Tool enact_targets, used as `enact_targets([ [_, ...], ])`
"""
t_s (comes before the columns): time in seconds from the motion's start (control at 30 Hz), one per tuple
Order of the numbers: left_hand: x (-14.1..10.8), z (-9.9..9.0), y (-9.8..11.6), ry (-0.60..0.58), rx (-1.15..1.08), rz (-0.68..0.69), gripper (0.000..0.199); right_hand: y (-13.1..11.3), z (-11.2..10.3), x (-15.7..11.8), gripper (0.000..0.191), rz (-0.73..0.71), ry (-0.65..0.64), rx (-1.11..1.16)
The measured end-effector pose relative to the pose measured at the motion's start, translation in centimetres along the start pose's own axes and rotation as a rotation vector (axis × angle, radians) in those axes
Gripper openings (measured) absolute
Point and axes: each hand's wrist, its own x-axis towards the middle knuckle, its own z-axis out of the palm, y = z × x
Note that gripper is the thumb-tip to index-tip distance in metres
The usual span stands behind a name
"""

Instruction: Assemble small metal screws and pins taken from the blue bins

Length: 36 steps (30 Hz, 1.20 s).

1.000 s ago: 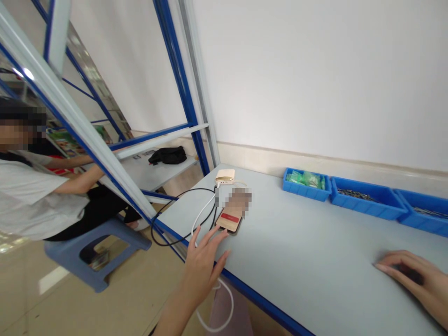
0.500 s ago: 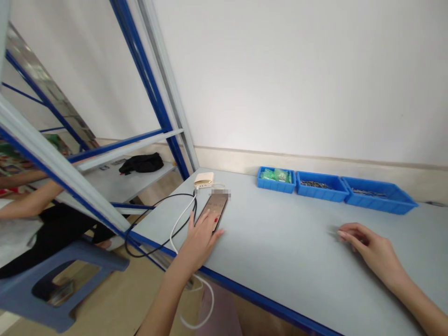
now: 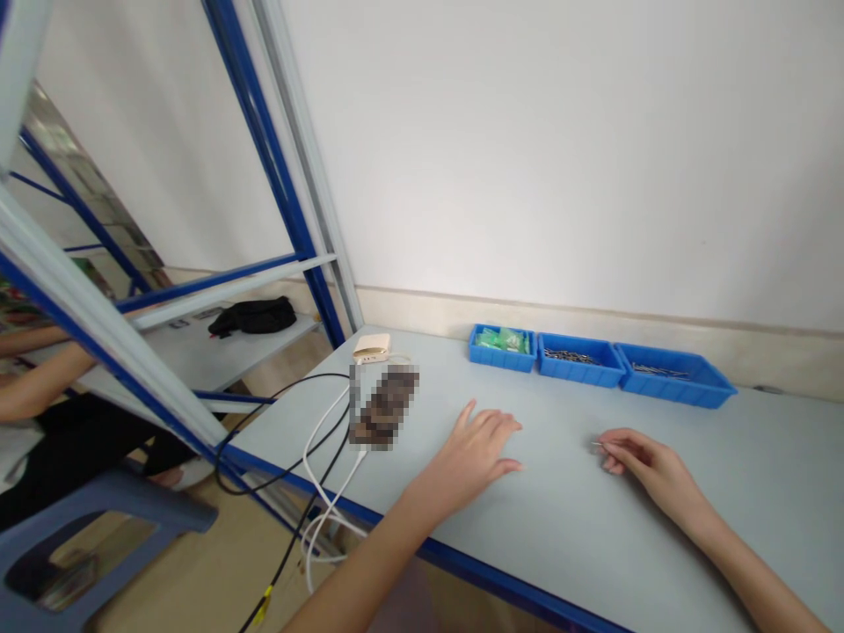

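My left hand point(image 3: 476, 455) is over the grey tabletop, its fingers apart and holding nothing. To its left lies a phone point(image 3: 386, 409), blurred out in the picture, with a white cable at its near end. My right hand point(image 3: 636, 457) is closed in a pinch near the tabletop. From its fingertips pokes a small thin metal piece point(image 3: 597, 444), too small to make out its kind. Beyond the hands stand a blue bin point(image 3: 505, 359) with green-tinted plastic packets, a middle blue bin point(image 3: 580, 374) of small metal parts and a right blue bin point(image 3: 679, 387) of thin metal pieces.
A white box-shaped device point(image 3: 371, 349) with cables sits at the table's back left. Black and white cables hang over the front edge. A blue and grey metal frame point(image 3: 264, 132) rises on the left. Beyond it are a person's arms point(image 3: 49, 378) and a blue stool point(image 3: 98, 519).
My left hand has lifted off the phone and moved right, towards my right hand. The right hand keeps its pinch. The view has shifted slightly, and the phone is now blurred out.
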Motion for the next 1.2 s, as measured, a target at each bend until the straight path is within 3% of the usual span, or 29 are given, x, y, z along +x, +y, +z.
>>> enact_targets([
  [0.1,4.0,2.6,0.5,0.039,-0.020,0.116,0.040,-1.0,0.5,-0.1,0.057,0.013,-0.072,0.089],
  [0.2,8.0,5.3,1.7,0.027,-0.010,0.241,0.030,-1.7,0.5,-0.1,0.059,0.026,-0.059,0.127],
  [0.3,10.2,7.0,3.0,0.029,0.027,0.323,0.015,-2.0,0.3,-0.1,0.059,0.029,-0.041,0.117],
  [0.57,9.4,7.3,3.5,0.118,0.072,0.369,0.022,-1.6,0.7,0.1,0.060,0.067,-0.031,0.140],
  [0.7,9.7,7.5,3.3,0.125,0.110,0.404,0.015,-1.7,0.9,0.1,0.056,0.060,0.004,0.133],
  [0.97,10.0,7.8,3.5,0.117,-0.013,0.257,0.034,-3.0,0.1,-0.2,0.048,-0.027,0.018,0.022],
  [1.2,10.2,8.0,3.3,0.106,-0.065,0.156,0.036,-3.0,0.0,-0.2,0.051,0.069,0.092,0.074],
])
